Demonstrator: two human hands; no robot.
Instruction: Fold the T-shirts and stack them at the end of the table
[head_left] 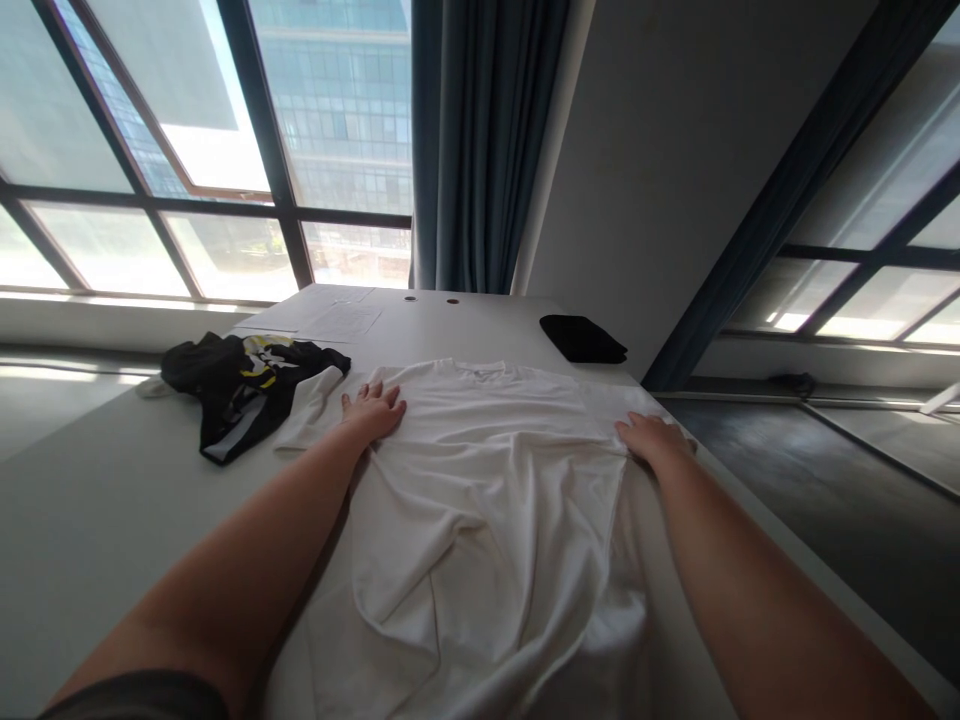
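A white T-shirt (480, 500) lies spread on the table, its collar at the far end and its lower body wrinkled toward me. My left hand (375, 410) rests on the shirt near the left sleeve, fingers spread and pointing away from me. On the opposite side, my right hand (656, 440) lies on the right sleeve by the table's edge, its fingers stretched out over the cloth. Neither hand grips anything that I can see.
Crumpled black clothing (251, 375) with yellow and white print lies left of the shirt. A folded black cloth (583, 338) is at the far right. Papers (341, 318) lie on the white table (90, 540) toward the windows. The table's right edge runs close by my right arm.
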